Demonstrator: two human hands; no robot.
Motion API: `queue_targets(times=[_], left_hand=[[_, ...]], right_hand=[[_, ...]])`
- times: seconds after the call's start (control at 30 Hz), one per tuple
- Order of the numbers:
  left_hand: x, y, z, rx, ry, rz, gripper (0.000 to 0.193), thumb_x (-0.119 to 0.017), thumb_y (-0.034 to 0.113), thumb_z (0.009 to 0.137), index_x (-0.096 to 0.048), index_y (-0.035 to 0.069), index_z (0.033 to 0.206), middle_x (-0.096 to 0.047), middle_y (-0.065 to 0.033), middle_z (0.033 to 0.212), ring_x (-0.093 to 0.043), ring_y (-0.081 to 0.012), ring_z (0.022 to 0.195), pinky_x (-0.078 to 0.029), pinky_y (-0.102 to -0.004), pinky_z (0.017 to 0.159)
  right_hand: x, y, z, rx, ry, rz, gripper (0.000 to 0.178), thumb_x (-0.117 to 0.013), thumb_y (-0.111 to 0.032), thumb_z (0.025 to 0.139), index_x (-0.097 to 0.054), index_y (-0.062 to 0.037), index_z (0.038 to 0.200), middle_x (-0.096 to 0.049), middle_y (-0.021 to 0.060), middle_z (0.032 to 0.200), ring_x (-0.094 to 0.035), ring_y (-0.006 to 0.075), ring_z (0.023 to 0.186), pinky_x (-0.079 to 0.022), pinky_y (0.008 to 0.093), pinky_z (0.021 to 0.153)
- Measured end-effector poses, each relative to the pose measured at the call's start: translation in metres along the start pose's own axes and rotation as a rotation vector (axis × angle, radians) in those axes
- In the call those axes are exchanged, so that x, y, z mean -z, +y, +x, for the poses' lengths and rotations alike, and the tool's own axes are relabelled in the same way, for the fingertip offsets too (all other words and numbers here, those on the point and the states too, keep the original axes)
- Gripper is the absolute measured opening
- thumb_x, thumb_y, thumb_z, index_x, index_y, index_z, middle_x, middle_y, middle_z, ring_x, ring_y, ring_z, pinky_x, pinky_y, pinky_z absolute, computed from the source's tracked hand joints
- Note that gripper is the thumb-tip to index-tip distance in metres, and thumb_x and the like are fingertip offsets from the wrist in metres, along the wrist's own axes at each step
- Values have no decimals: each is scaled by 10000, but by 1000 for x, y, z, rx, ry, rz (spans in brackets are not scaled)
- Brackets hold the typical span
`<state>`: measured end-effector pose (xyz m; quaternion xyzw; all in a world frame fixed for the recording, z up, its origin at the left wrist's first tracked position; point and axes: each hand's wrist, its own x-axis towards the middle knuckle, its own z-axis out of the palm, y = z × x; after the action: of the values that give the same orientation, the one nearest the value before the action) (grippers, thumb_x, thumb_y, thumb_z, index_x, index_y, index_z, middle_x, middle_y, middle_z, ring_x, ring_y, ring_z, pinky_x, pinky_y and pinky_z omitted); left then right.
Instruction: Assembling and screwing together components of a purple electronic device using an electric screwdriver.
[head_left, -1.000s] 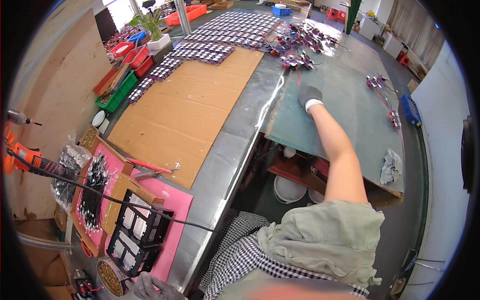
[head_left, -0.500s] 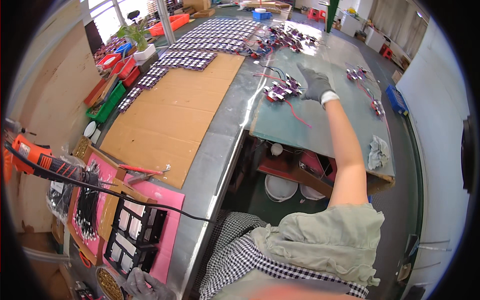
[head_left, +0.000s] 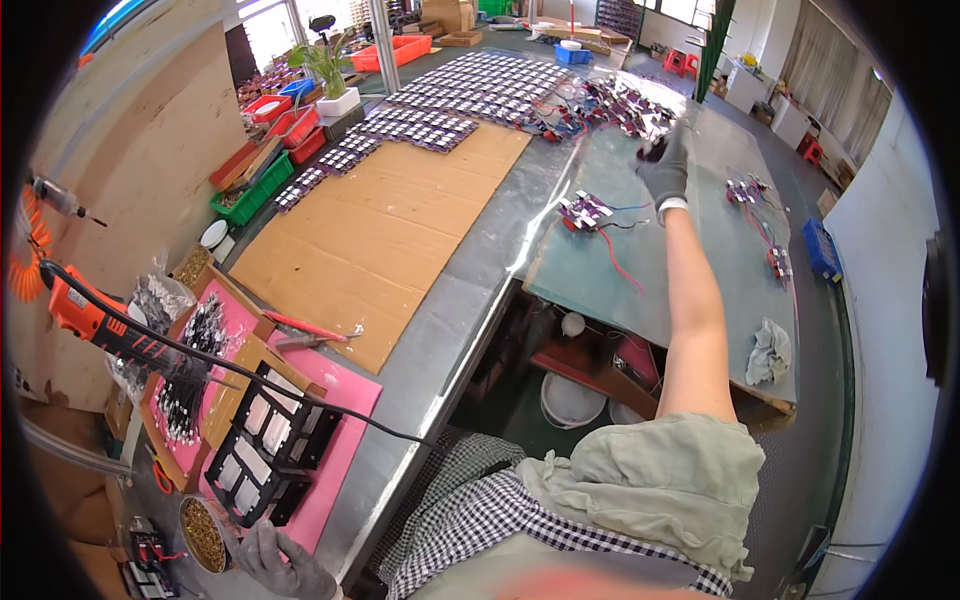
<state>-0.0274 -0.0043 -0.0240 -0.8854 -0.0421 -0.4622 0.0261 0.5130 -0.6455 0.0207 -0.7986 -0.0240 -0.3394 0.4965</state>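
My right hand point(head_left: 664, 176), in a grey glove, reaches far over the green-grey tabletop. A dark purple circuit board point(head_left: 652, 151) shows at its fingers, partly hidden and blurred. Nearer on the same top lies a purple-and-white circuit board point(head_left: 585, 211) with red and black wires. Beyond the hand is a heap of wired boards point(head_left: 628, 105). Low on the left, my gloved left hand point(head_left: 278, 562) has its fingers apart and holds nothing. It rests beside a bowl of small brass-coloured screws point(head_left: 205, 535) and a black frame with white inserts point(head_left: 262, 455).
Rows of boards point(head_left: 480, 85) lie beyond a cardboard sheet point(head_left: 370, 240). An orange power tool point(head_left: 85, 310) with a black cord hangs at left. Red pliers point(head_left: 305, 325) lie near a tray of black cables point(head_left: 195, 360). More wired boards point(head_left: 748, 190) and a crumpled cloth point(head_left: 769, 350) lie right.
My right hand has moved farther away from the near boards toward the heap, with a board at its fingers. Fewer boards lie at the near spot. The view has shifted slightly.
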Motion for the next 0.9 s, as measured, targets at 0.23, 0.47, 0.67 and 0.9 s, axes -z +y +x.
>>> queue_targets(times=[0.23, 0.47, 0.67, 0.9], left_hand=[[-23, 69, 79, 336, -241, -837, 315, -664, -38, 858, -678, -30, 1173, -671, -173, 1166, -631, -325, 1092, -503, -402, 960], [-34, 107, 135, 391, -332, -1631, 1224, -891, 432, 751, -124, 45, 1623, -344, -157, 1599, -483, -278, 1376, -399, -427, 1141], [11, 63, 129, 674, -88, -1501, 931, -743, 78, 645, -387, 60, 1504, -588, -82, 1302, -627, -210, 1127, -542, -343, 962], [33, 5, 107, 237, -82, -548, 778, -876, 197, 625, -533, 66, 1311, -602, -96, 1218, -600, -287, 1143, -509, -398, 971]], right_hand=[[-52, -152, -125, 204, -339, 846, 1033, -779, -84, 885, -81, -200, 1638, -571, 71, 1293, -602, 168, 1061, -518, 287, 914], [-163, -352, -316, 380, -949, 1237, 1364, -914, -197, 702, 84, -139, 1629, -466, 173, 1496, -526, 285, 1318, -447, 381, 1083], [-177, -420, -354, 854, -1103, 768, 1439, -996, -419, 576, -93, 20, 1606, -338, 231, 1576, -373, 357, 1439, -292, 458, 1194], [-223, -474, -348, 1216, -1054, 960, 1172, -847, -643, 650, -357, -66, 1544, -310, 210, 1611, -225, 405, 1507, -161, 516, 1229]])
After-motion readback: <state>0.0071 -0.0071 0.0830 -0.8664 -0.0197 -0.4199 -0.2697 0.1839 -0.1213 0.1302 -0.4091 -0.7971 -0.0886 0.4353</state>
